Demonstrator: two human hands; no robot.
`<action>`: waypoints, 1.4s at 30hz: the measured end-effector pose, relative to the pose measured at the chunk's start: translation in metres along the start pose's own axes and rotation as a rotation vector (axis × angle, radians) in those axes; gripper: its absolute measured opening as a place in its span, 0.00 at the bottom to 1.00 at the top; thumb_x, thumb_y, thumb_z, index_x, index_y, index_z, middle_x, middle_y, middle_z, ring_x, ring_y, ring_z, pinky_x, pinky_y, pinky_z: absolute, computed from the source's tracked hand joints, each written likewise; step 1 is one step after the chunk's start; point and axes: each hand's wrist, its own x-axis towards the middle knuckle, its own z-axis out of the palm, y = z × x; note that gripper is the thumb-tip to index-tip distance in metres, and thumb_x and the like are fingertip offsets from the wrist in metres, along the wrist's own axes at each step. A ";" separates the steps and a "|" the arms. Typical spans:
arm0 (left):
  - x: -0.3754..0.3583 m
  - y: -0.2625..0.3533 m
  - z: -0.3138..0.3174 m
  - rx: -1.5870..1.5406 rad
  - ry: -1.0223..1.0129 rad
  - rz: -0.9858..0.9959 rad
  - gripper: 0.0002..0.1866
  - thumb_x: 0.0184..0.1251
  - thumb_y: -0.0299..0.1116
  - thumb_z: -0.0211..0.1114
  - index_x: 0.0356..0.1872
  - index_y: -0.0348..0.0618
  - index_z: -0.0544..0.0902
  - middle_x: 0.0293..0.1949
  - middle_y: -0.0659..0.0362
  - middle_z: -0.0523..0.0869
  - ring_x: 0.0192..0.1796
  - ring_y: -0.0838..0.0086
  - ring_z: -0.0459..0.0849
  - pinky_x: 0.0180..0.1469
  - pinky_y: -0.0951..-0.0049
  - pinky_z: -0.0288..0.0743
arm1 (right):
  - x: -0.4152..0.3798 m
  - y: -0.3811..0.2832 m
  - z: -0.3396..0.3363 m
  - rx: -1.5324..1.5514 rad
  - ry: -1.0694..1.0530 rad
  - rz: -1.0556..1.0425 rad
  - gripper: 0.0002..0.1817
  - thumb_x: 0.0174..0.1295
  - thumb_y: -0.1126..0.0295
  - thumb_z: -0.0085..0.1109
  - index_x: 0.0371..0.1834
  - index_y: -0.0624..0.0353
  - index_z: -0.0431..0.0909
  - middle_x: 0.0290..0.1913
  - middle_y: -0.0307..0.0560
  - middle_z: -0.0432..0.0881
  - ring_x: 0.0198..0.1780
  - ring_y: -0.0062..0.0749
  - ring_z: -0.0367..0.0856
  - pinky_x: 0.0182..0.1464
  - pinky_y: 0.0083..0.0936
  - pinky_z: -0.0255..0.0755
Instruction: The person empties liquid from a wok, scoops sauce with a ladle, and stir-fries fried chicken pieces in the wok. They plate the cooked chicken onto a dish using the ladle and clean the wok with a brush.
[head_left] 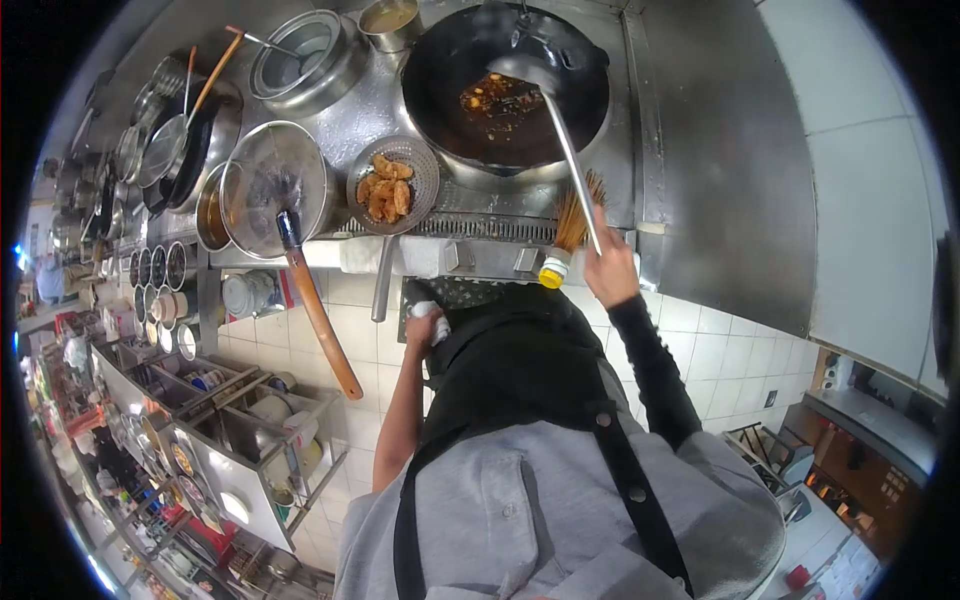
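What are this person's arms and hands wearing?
The right hand has no glove; above its wrist is a long black sleeve with a bumpy-looking edge, meeting a grey shirt sleeve. The left hand has no glove either, and its forearm is bare below the grey shirt.

Wooden-handled strainer [268, 175], round steel pot [340, 78], metal panel [725, 170], pale tiled floor [355, 325]

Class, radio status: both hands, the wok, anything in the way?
Right hand gripping ladle. Left hand holding cloth. Wok: dark sauce inside, ladle head in it. Brush close beside ladle handle.
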 end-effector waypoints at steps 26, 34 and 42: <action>0.034 -0.012 0.005 -0.050 0.033 -0.025 0.11 0.61 0.32 0.72 0.36 0.35 0.84 0.25 0.60 0.84 0.22 0.73 0.82 0.23 0.70 0.73 | 0.114 -0.020 0.025 0.417 -0.343 0.432 0.31 0.56 0.73 0.57 0.65 0.74 0.74 0.28 0.71 0.83 0.33 0.64 0.86 0.44 0.45 0.82; 0.027 -0.018 -0.001 -0.226 0.015 -0.098 0.13 0.56 0.29 0.75 0.41 0.36 0.84 0.29 0.58 0.85 0.23 0.71 0.83 0.24 0.68 0.76 | 0.070 -0.020 -0.004 -0.068 -0.252 0.080 0.32 0.51 0.76 0.56 0.62 0.84 0.70 0.34 0.72 0.83 0.40 0.65 0.85 0.47 0.53 0.79; 0.024 -0.007 0.000 -0.098 -0.009 -0.111 0.15 0.58 0.34 0.74 0.44 0.36 0.85 0.32 0.58 0.87 0.29 0.71 0.85 0.31 0.69 0.79 | 0.135 -0.028 0.061 0.441 -0.188 0.352 0.29 0.57 0.75 0.54 0.63 0.80 0.71 0.23 0.66 0.83 0.17 0.49 0.84 0.20 0.40 0.80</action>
